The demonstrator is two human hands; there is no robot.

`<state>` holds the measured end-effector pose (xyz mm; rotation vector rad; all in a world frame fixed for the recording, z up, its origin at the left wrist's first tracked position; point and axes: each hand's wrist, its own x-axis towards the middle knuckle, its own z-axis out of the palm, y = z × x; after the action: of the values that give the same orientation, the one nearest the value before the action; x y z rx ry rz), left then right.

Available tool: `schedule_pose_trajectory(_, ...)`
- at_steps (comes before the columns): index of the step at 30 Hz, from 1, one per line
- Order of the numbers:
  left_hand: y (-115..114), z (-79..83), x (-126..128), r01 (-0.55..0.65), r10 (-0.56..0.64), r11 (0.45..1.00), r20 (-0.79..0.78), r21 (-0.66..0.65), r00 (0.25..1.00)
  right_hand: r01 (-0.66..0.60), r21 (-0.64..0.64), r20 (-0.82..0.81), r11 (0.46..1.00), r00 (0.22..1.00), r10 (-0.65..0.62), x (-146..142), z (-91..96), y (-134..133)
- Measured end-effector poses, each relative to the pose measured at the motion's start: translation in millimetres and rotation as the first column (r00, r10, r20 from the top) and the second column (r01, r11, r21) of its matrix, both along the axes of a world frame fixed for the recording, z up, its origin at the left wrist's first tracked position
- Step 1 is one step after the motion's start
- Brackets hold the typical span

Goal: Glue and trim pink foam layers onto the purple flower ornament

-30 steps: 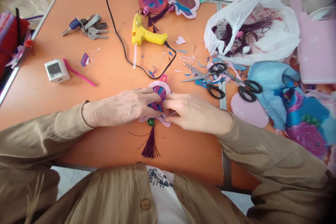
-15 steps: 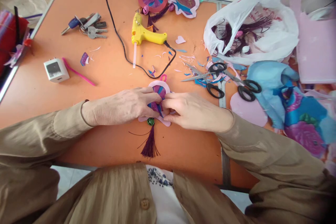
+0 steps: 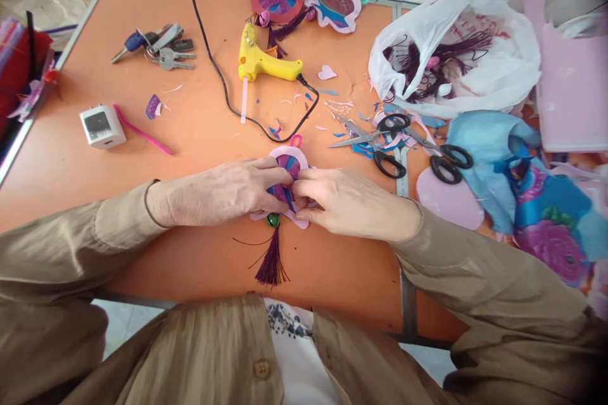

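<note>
A pink-edged ornament (image 3: 291, 164) with a purple and blue patterned middle lies on the table in front of me, partly covered by my fingers. Its pink loop (image 3: 296, 140) points away from me. A green bell (image 3: 273, 220) and a dark purple tassel (image 3: 272, 262) hang toward me. My left hand (image 3: 228, 195) grips the ornament from the left, its fingers closed over the patterned middle. From the other side my right hand (image 3: 351, 204) pinches the ornament's right part with curled fingers. What lies under the fingertips is hidden.
Beyond the hands lies a yellow glue gun (image 3: 270, 66) with a black cord (image 3: 216, 73). Two scissors (image 3: 394, 164) rest among paper scraps at right, near a white plastic bag (image 3: 456, 98) of tassels. Keys (image 3: 168, 57) and a white charger (image 3: 102, 126) are at left.
</note>
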<state>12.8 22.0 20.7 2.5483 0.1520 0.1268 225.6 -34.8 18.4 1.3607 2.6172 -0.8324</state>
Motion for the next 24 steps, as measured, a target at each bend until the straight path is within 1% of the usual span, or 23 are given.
schedule_pose_trajectory(2,0.1,3.4,0.7,0.051,-0.05,0.999,-0.081,0.014,0.995,-0.01,-0.026,-0.054,1.0,0.998,0.009,4.3,1.9,2.3)
schedule_pose_trajectory(3,0.4,4.9,1.0,0.069,-0.068,0.997,-0.098,0.015,0.993,-0.01,-0.039,-0.093,0.999,0.996,0.007,7.5,3.5,4.1)
schedule_pose_trajectory(5,0.9,7.4,1.6,0.068,-0.065,0.998,-0.102,0.018,0.993,0.01,-0.04,-0.174,0.999,0.985,-0.017,14.7,7.7,8.5)
schedule_pose_trajectory(9,1.1,10.1,2.5,0.072,-0.069,0.997,-0.111,0.026,0.991,0.102,0.053,-0.259,0.993,0.962,-0.085,26.7,14.7,16.7)
schedule_pose_trajectory(13,1.1,7.4,1.5,0.066,-0.063,0.997,-0.093,0.028,0.994,0.13,0.083,-0.211,0.988,0.971,-0.11,28.9,14.5,18.1)
schedule_pose_trajectory(15,1.5,4.2,0.4,0.075,-0.072,0.997,-0.088,0.032,0.994,0.106,0.075,-0.168,0.992,0.982,-0.092,26.2,12.5,15.8)
schedule_pose_trajectory(19,2.0,0.7,-0.6,0.074,-0.068,0.996,-0.096,0.058,0.993,0.032,0.015,-0.091,0.999,0.995,-0.031,16.6,7.3,8.8)
schedule_pose_trajectory(22,1.8,1.4,-0.2,0.061,-0.056,0.997,-0.109,0.048,0.993,0.016,-0.012,-0.063,1.0,0.998,-0.017,10.2,3.8,4.7)
schedule_pose_trajectory(24,1.9,1.5,-0.1,0.059,-0.055,0.998,-0.095,0.037,0.994,0.02,-0.006,-0.038,1.0,0.999,-0.02,8.0,2.3,3.5)
